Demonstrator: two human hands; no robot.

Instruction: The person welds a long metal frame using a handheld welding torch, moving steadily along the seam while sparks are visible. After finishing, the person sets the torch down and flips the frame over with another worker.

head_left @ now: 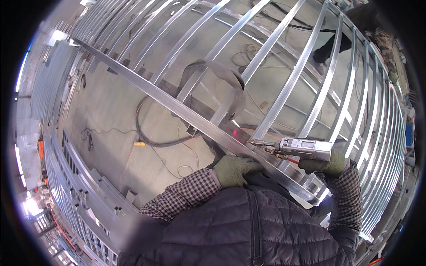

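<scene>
My right hand (326,164), in a green glove, is closed round a silver handheld laser welding gun (306,147). The gun's narrow nozzle points left, its tip at the joint between a long metal beam (173,106) and a crossbar (278,106). A red hose runs from the gun's underside. A small red light spot shows on the metal just left of the tip. My left hand (234,171), gloved in green too, lies along the beam's near side, fingers stretched to the right and holding no tool. A curved dark strap (235,84) loops over neighbouring crossbars.
Many parallel bars form a large metal frame around the beam. A thick black cable (144,131) and thin wires lie on the floor. Stacked metal frames (84,177) stand at the left. A person's dark shoe (320,55) is beyond the bars at the upper right.
</scene>
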